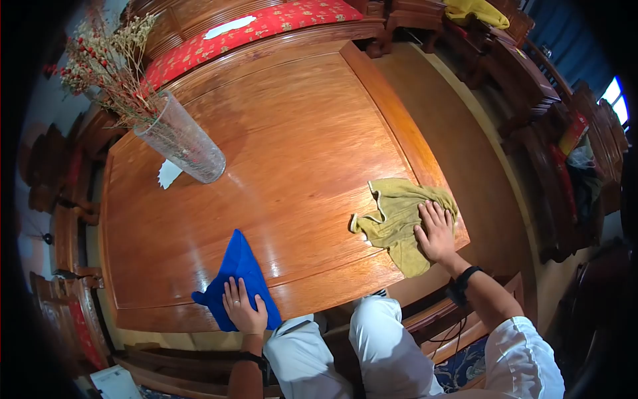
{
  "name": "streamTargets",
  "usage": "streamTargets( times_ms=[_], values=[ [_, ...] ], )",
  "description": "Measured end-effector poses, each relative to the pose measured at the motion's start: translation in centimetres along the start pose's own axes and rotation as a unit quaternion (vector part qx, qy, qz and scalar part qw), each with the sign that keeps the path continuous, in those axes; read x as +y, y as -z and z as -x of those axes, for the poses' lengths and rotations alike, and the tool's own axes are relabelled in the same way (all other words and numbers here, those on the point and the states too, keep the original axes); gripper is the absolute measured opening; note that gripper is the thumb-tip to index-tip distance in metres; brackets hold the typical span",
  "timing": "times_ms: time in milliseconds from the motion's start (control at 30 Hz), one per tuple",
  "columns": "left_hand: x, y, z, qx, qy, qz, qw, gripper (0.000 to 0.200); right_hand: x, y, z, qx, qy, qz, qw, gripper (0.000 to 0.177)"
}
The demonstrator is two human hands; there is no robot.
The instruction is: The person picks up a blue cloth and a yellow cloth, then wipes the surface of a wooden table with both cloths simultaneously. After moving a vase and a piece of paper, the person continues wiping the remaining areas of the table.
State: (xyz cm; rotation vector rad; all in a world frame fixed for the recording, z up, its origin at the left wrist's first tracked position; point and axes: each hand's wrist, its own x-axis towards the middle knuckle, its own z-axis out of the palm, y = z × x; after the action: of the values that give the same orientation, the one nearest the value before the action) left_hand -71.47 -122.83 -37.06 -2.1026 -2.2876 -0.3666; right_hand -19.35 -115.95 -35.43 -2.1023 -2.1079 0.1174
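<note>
My left hand (244, 308) lies flat on a blue cloth (237, 263) near the front edge of the wooden table (286, 153). Its fingers are stretched out, and a ring shows on one of them. At the table's right front corner, my right hand (436, 234) rests palm down on a wrinkled yellow-green cloth (395, 213), fingers extended. Part of that cloth hangs over the front edge, and its left side is bunched with a pale hem. Both palms press from above; neither hand's fingers wrap round its cloth.
A clear glass vase (193, 149) with dried flowers (106, 63) stands at the table's left rear, beside a white doily (169, 173). Behind the table runs a bench with a red cushion (292, 21). Dark wooden chairs (515, 80) line the right side. My knees are under the front edge.
</note>
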Motion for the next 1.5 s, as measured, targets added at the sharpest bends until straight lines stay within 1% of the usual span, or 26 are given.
streamTargets(
  times_ms=[33,133,300,400,433,500,533,633,800,867,1033,1133,1267,1333,1367,1467,1500],
  values=[
    [0.0,-0.1,0.0,0.001,0.001,0.003,1.000,0.064,-0.1,-0.2,0.1,0.011,-0.016,0.015,1.000,0.061],
    [-0.1,-0.1,0.1,0.012,-0.007,0.000,1.000,0.064,0.0,-0.2,0.1,0.013,-0.019,-0.010,1.000,0.063],
    [-0.6,-0.6,0.2,0.034,-0.027,0.000,0.999,0.064,0.0,-0.2,0.0,0.018,-0.018,0.000,1.000,0.062],
    [-0.7,-0.6,0.3,0.039,-0.029,0.004,0.999,0.064,0.3,-1.1,-0.2,0.051,-0.096,0.001,0.994,0.062],
    [-0.6,-0.6,0.3,0.040,-0.030,0.004,0.999,0.064,0.4,-1.4,-0.6,0.050,-0.096,0.002,0.994,0.062],
    [-0.5,-0.5,0.3,0.033,-0.027,0.003,0.999,0.063,0.7,-2.1,-1.3,0.103,-0.266,0.011,0.958,0.063],
    [-0.5,-0.4,0.2,0.029,-0.022,0.003,0.999,0.063,0.8,-2.3,-1.5,0.099,-0.306,0.016,0.947,0.065],
    [-0.2,-0.1,0.1,0.017,-0.012,0.000,1.000,0.063,0.9,-2.7,-1.8,0.102,-0.333,0.028,0.937,0.067],
    [-0.1,-0.1,0.1,0.011,-0.005,0.003,1.000,0.062,0.6,-2.8,-1.6,0.091,-0.313,0.042,0.944,0.073],
    [-0.1,-0.1,0.1,0.009,-0.005,0.000,1.000,0.062,0.6,-2.9,-1.6,0.106,-0.272,0.020,0.956,0.074],
    [-0.5,-0.5,0.1,0.020,-0.017,-0.003,1.000,0.062,-0.1,-2.0,-1.5,0.117,-0.251,-0.022,0.961,0.074],
    [-0.2,-0.3,0.1,0.015,-0.012,-0.006,1.000,0.061,-0.5,-1.6,-1.7,0.079,-0.204,0.000,0.976,0.072],
    [-0.5,-0.4,0.1,0.003,-0.014,-0.015,1.000,0.062,-0.3,-2.0,-1.8,0.063,-0.188,0.027,0.980,0.071],
    [-1.0,-0.7,0.3,0.022,-0.051,-0.013,0.998,0.065,-0.2,-2.0,-1.9,0.055,-0.170,0.028,0.983,0.071],
    [-1.0,-0.4,0.3,0.018,-0.051,-0.015,0.998,0.065,-0.1,-1.9,-1.9,0.049,-0.158,0.019,0.986,0.072],
    [-0.3,0.6,0.0,-0.041,-0.026,-0.005,0.999,0.067,0.1,-1.4,-1.5,0.015,-0.088,0.007,0.996,0.075],
    [-0.4,0.7,0.0,-0.051,-0.027,-0.002,0.998,0.067,0.2,-1.2,-1.4,0.006,-0.091,0.011,0.996,0.075]
  ],
)
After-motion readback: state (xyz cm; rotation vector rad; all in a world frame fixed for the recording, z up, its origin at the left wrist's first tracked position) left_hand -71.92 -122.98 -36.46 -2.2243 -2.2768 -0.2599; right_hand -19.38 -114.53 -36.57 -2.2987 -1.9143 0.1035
